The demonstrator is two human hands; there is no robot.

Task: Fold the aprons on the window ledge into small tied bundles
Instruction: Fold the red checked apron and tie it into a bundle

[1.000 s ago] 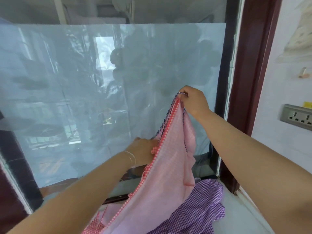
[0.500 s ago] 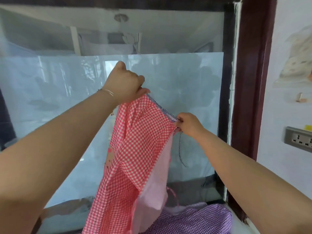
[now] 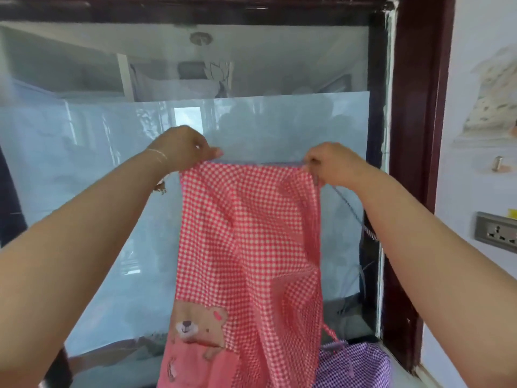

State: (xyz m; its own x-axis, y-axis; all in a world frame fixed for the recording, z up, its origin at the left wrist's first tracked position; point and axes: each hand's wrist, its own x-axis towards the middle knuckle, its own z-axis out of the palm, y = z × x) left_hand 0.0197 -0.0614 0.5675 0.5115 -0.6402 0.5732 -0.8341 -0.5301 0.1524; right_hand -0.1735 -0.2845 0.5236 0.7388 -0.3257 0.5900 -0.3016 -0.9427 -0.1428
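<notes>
A red-and-white checked apron (image 3: 240, 233) with a bear patch on its pocket hangs spread out in front of the window. My left hand (image 3: 183, 149) pinches its top left corner. My right hand (image 3: 333, 162) grips its top right corner, and a dark striped tie string (image 3: 351, 208) dangles below that hand. A purple checked apron (image 3: 355, 365) lies crumpled on the window ledge at the bottom right, partly hidden behind the red one.
Frosted window glass (image 3: 98, 191) fills the view behind the apron. A dark wooden window frame (image 3: 414, 163) runs down the right side. On the white wall to the right sit a power socket (image 3: 496, 232) and a small hook (image 3: 498, 163).
Both hands pulled apart along the apron's top edge and levelled out, so the red apron now hangs flat with its front and bear pocket showing.
</notes>
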